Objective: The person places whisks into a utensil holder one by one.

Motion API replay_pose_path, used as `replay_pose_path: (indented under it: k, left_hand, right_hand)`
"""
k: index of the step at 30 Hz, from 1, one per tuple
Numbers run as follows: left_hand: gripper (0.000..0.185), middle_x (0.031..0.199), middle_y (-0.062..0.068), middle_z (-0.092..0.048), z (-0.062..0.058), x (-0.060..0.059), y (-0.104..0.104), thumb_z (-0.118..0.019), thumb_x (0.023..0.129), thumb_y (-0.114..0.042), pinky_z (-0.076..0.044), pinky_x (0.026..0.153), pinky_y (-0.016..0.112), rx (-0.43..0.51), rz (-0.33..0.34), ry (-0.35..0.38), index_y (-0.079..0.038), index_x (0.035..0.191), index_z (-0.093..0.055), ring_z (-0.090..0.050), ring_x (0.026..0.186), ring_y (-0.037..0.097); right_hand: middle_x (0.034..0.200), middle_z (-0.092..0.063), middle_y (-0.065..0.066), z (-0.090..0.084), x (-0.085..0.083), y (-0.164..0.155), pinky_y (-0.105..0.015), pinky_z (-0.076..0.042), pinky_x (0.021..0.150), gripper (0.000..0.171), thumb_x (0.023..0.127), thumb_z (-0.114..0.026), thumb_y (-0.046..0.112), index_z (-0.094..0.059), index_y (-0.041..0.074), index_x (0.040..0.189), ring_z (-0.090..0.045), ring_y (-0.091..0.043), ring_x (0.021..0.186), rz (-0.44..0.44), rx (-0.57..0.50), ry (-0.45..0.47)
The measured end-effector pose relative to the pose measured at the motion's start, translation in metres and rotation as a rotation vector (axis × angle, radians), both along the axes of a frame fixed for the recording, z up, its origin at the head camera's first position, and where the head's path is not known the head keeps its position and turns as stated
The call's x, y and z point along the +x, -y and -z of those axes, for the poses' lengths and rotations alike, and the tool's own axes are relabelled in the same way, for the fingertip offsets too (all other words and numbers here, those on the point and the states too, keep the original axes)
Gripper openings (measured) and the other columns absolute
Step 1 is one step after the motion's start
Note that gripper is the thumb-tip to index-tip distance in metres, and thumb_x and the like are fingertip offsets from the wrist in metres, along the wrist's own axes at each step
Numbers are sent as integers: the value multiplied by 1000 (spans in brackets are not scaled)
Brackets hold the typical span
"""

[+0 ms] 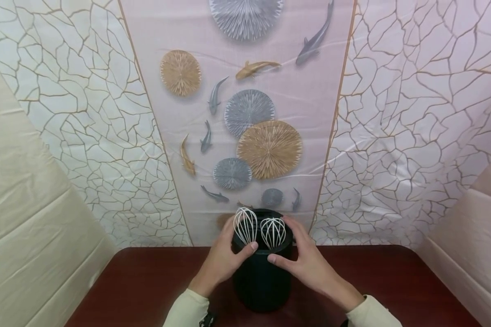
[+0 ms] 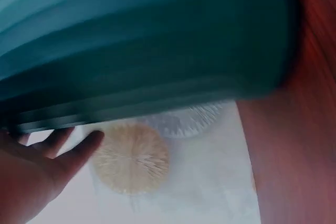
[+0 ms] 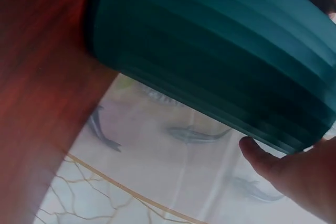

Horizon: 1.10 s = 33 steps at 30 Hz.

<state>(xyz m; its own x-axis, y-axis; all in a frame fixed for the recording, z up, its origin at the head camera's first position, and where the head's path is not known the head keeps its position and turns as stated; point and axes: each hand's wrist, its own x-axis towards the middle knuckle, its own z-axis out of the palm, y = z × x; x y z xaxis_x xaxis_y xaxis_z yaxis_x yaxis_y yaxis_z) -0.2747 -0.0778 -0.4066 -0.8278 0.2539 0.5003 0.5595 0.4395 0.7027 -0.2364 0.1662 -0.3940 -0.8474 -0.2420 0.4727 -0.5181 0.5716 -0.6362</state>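
Note:
A tall dark green container (image 1: 262, 286) with ribbed sides stands upright on the table. Two wire whisks stick up out of its mouth, heads uppermost: a longer one (image 1: 245, 223) on the left and a rounder one (image 1: 273, 232) on the right. My left hand (image 1: 222, 262) holds the container's upper left side, thumb at the front rim and fingers reaching round behind. From the right, my right hand (image 1: 313, 264) grips the rim the same way, its thumb at the front. The whisks' lower parts are hidden inside. Ribs on the container (image 3: 210, 51) show plainly in the right wrist view.
The dark red table (image 1: 155, 286) has rounded back corners. Behind it hangs a patterned cloth (image 1: 204, 181) with fish and round leaf shapes. Pale padded panels (image 1: 32, 218) flank the left and right sides.

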Motion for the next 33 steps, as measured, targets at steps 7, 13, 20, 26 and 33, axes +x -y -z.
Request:
replay_pose_path:
  k: [7, 13, 20, 26, 33]
  left_hand:
    - [74, 157, 5, -50, -30, 7, 8, -75, 97, -32, -39, 117, 58, 101, 84, -35, -14, 160, -41, -51, 141, 27]
    - [62, 152, 15, -56, -67, 9, 20, -71, 100, -30, -46, 112, 59, 130, 191, -47, -18, 156, -48, -58, 134, 34]
    - [54, 141, 12, -64, -83, 7, 24, -72, 101, -31, -53, 106, 51, 81, 245, 142, -19, 151, -56, -66, 123, 30]
    - [52, 132, 12, -70, -79, 3, 21, -77, 98, -23, -59, 92, 37, 70, 246, 178, -11, 146, -60, -70, 114, 24]
    - [46, 123, 13, -74, -80, 8, 18, -80, 95, -18, -59, 89, 32, 107, 224, 144, -6, 138, -67, -73, 104, 23]
  right_hand:
    - [168, -28, -7, 10, -1, 0, -65, -36, 116, 91, 93, -80, 48, -32, 15, 164, -35, -35, 152, 19, -27, 20]
    - [167, -30, -7, 10, -3, 1, -64, -39, 115, 88, 94, -80, 45, -34, 17, 163, -39, -35, 149, 15, -15, -34]
    - [166, -31, -7, 11, -4, 1, -63, -41, 113, 86, 94, -80, 43, -35, 18, 163, -42, -36, 147, 27, -3, -60]
    - [166, -30, -4, 13, -6, 2, -61, -45, 109, 80, 93, -82, 45, -42, 22, 159, -45, -35, 145, 30, -20, -37]
    - [168, -28, -5, 18, -7, 3, -62, -43, 111, 80, 93, -82, 44, -41, 23, 159, -41, -36, 148, 18, -45, -4]
